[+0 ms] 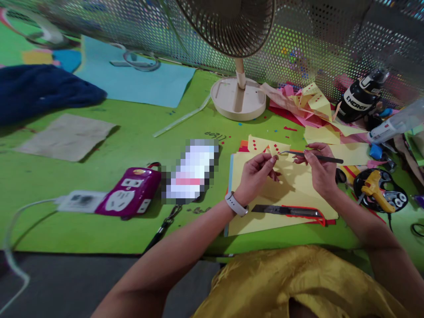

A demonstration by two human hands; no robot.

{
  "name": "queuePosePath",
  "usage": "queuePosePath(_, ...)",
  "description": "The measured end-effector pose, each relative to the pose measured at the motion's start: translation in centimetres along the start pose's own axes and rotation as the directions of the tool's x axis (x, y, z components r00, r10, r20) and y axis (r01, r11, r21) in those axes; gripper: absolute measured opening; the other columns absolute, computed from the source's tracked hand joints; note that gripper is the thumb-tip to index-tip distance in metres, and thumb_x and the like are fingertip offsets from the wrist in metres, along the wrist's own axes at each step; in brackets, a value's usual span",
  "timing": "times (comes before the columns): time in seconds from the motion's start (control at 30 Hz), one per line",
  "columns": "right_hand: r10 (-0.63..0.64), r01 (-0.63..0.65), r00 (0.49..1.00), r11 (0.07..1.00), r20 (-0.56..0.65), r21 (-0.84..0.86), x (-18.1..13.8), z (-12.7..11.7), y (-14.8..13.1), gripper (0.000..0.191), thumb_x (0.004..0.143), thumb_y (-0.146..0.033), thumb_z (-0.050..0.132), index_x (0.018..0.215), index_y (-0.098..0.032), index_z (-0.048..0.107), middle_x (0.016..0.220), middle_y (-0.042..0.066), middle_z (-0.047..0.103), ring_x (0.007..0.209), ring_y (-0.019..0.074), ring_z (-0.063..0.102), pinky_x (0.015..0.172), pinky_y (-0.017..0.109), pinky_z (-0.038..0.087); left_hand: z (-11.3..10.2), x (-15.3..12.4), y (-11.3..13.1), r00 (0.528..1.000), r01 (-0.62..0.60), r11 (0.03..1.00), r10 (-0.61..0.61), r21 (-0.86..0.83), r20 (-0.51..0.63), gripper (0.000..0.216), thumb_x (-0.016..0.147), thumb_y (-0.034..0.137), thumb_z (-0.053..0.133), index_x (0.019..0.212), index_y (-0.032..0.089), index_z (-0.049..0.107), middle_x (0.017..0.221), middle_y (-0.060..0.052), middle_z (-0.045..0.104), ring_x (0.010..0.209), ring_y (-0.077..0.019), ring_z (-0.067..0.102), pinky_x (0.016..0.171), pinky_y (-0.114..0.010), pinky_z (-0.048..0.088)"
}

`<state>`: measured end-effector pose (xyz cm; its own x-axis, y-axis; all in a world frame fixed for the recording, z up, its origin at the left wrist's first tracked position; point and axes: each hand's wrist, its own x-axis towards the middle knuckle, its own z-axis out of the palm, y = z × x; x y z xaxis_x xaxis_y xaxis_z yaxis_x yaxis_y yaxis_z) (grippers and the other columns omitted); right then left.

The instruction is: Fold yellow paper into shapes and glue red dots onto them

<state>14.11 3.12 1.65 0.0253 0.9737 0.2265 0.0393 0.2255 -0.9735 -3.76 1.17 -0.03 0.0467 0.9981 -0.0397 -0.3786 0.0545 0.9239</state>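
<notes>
My left hand (256, 173) is closed in a pinch on a small yellow paper piece with red diamonds (267, 145), held just above a stack of yellow paper sheets (281, 185). My right hand (318, 168) grips dark tweezers (311, 155), whose tip points left and nearly touches the paper piece by my left fingertips. A white watch sits on my left wrist. A utility knife with a red handle (288, 211) lies on the sheets below both hands.
A beige fan base (238, 98) stands behind the work on the green table. Paper scraps (308, 106), a black bottle (359, 98) and a yellow glue gun (376, 190) crowd the right. A magenta power strip (130, 193) and a blurred object lie left.
</notes>
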Motion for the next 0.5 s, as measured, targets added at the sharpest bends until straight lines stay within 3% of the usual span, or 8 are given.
queuePosePath(0.5, -0.002, 0.002, 1.000, 1.000, 0.001, 0.028, 0.00, -0.04, -0.09, 0.024, 0.088, -0.040, 0.070, 0.098, -0.027, 0.053, 0.068, -0.006, 0.071, 0.065, 0.0176, 0.075, 0.069, 0.034, 0.062, -0.16, -0.05, -0.28, 0.999, -0.022, 1.000, 0.022, -0.003, 0.023, 0.044, 0.075, 0.058, 0.080, 0.081, 0.019, 0.062, 0.047, 0.008, 0.056, 0.040, -0.0083, 0.056, 0.050, -0.022, 0.056)
